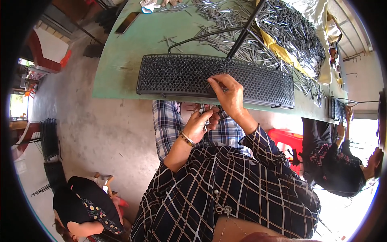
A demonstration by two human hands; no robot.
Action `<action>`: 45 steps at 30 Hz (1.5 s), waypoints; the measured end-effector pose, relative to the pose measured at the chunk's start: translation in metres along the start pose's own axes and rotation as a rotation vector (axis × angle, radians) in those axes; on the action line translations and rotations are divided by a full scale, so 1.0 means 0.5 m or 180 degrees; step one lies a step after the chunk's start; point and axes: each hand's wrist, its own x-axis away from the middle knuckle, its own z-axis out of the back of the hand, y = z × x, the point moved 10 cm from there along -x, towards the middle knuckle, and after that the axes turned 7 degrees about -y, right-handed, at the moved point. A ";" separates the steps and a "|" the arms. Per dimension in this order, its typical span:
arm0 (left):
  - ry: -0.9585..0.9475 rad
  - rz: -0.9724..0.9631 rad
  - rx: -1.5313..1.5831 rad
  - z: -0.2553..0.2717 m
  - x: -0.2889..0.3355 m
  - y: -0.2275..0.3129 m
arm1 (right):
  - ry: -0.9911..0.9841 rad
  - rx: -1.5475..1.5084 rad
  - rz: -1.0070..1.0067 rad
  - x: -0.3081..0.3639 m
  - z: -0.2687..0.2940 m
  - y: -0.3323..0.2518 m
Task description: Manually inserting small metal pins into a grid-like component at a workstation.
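A long black rack (258,82) with rows of round holes lies along the near edge of the green table. My right hand (230,96) is over its middle, thumb and forefinger pinched together at the holes. Whatever is between those fingertips is too small to make out. Below the table edge, over my lap, my left hand (198,124) is closed around a small bunch of thin metal rods (202,109). In the rack's left part, many holes show dark glinting tips. Past the rack, similar loose rods (219,14) are strewn over the table.
Black bars (242,38) rise from behind the rack. A large heap of rods (294,32) lies on yellow and white sacking at the back right. A phone (128,22) and gloves (150,5) rest at the far left. A red stool (285,139) stands right; co-workers sit on both sides.
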 end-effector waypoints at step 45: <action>-0.0443 -0.0251 0.0390 -0.004 0.001 -0.010 | -0.0260 0.0222 0.0350 0.015 -0.038 -0.006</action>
